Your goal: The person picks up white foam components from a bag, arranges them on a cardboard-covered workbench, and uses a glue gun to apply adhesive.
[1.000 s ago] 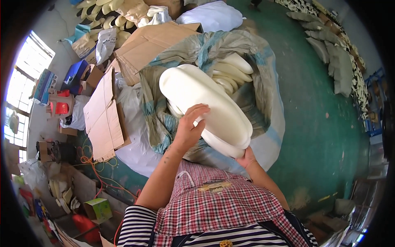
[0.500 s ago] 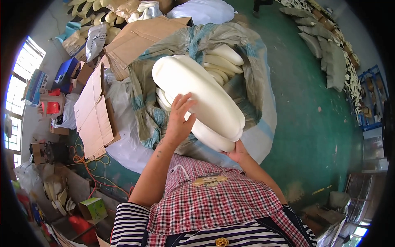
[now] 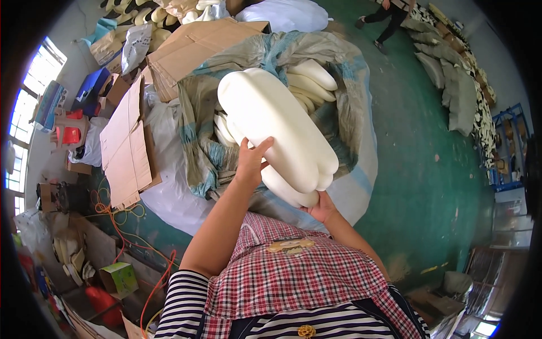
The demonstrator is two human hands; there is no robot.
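Observation:
A stack of several cream-white shoe soles [image 3: 276, 130], long and round-ended, is held at a slant over a big open woven sack [image 3: 197, 147]. My left hand [image 3: 252, 162] grips the stack's left side, a finger and thumb spread against the pale surface. Around the near end of the lowest sole [image 3: 288, 189] my right hand [image 3: 322, 208] is closed, with some of its fingers hidden underneath. More loose soles [image 3: 310, 82] lie inside the sack, beyond and beside the stack.
Flattened cardboard [image 3: 127, 141] leans left of the sack, with more cardboard [image 3: 197, 45] behind it. Orange cables [image 3: 118, 226] trail over the green floor [image 3: 418, 169]. Grey filled sacks [image 3: 457, 93] line the right wall. Another person [image 3: 389, 22] is at the far right.
My left hand has gone from lying spread on the top sole to gripping the stack's side. The stack has shifted slightly, its soles more evenly lined up. A person has stepped into view far off.

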